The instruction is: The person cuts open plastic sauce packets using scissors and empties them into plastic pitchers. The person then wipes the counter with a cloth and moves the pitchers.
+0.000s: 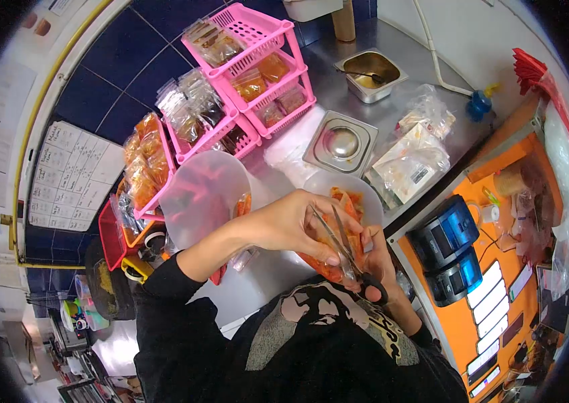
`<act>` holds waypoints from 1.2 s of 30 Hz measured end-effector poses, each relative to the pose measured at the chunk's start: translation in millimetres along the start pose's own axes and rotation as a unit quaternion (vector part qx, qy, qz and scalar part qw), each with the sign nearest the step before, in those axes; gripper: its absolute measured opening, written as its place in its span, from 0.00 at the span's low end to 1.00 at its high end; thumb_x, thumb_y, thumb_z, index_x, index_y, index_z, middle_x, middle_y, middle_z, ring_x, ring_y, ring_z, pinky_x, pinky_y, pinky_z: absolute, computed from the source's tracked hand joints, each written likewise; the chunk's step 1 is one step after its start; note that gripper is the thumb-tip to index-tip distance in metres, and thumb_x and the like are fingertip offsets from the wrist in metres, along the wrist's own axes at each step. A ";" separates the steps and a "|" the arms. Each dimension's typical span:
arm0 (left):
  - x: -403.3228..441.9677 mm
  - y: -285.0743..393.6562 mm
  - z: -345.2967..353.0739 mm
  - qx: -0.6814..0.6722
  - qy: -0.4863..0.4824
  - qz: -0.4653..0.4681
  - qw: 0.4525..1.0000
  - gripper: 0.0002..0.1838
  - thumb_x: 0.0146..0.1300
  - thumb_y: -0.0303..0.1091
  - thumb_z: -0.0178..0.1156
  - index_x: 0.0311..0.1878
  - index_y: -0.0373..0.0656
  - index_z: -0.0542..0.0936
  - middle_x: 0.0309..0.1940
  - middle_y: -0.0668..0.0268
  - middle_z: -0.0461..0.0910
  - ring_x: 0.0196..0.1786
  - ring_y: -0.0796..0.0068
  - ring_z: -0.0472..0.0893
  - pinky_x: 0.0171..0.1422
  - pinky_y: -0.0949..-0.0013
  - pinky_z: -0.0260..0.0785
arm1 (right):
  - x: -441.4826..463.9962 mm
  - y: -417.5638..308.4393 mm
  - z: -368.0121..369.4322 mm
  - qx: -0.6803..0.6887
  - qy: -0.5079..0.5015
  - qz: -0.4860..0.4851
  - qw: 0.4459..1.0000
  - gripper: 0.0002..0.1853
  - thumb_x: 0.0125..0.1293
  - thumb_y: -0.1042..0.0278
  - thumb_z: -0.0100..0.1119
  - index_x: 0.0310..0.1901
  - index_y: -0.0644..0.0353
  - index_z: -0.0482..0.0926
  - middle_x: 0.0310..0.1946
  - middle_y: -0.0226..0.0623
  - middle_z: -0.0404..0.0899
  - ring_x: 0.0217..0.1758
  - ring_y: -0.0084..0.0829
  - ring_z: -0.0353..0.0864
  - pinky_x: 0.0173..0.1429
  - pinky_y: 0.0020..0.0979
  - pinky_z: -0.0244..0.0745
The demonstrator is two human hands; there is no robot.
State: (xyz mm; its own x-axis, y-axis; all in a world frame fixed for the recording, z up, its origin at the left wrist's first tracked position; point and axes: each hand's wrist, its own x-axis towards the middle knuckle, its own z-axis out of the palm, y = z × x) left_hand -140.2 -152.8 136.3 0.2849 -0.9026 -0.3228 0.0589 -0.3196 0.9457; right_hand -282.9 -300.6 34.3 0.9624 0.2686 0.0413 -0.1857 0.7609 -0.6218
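My left hand (288, 225) reaches over from the left, its fingers closed round a bag of orange food (324, 235). Black-handled scissors (348, 252) lie across the bag with their blades parted and pointing away from me. At the scissors' handles is my right hand (378, 262), its fingers wrapped round them near the bag's lower end. Just beyond both hands stands a whitish tub (373, 201) with orange food inside. A large translucent container (197, 195) is on the left, by my left forearm.
Pink baskets (257, 121) hold packed sachets at the back left. A metal lid (341, 144), a metal pan with a spoon (371, 70) and a plastic-wrapped box (408, 164) sit on the steel counter. Blue-black devices (447, 248) stand on the orange shelf at right.
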 end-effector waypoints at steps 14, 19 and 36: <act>13.2 -20.1 4.1 -0.043 -0.042 0.011 0.998 0.22 0.46 0.24 0.68 0.48 0.38 0.77 0.44 0.65 0.78 0.45 0.78 0.76 0.53 0.74 0.67 | 1.0 14.3 -12.3 -0.032 0.074 -0.091 0.993 0.41 0.37 0.59 0.78 0.41 0.51 0.50 0.46 0.33 0.60 0.47 0.21 0.65 0.50 0.23 0.64; 15.5 -30.3 2.9 -0.008 -0.052 -0.017 0.998 0.23 0.44 0.27 0.70 0.47 0.38 0.78 0.43 0.66 0.78 0.45 0.78 0.76 0.52 0.74 0.67 | 0.6 21.3 -11.3 -0.077 0.087 -0.085 0.990 0.39 0.39 0.63 0.76 0.44 0.53 0.53 0.47 0.29 0.57 0.54 0.21 0.60 0.58 0.24 0.57; 10.6 -31.2 5.1 0.032 -0.099 0.067 0.992 0.22 0.46 0.25 0.68 0.48 0.40 0.77 0.36 0.66 0.81 0.38 0.81 0.78 0.43 0.77 0.70 | -0.2 29.5 18.7 -0.070 0.161 -0.128 0.976 0.45 0.36 0.56 0.78 0.49 0.52 0.51 0.53 0.39 0.59 0.57 0.31 0.65 0.61 0.34 0.63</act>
State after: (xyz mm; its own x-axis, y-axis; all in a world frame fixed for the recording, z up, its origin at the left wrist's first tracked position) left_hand -143.9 -153.8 103.2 0.0929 -0.9752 -0.2008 -0.0292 -0.2042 0.9785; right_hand -292.3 -267.2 30.6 0.9903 -0.1370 -0.0247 0.0765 0.6840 -0.7255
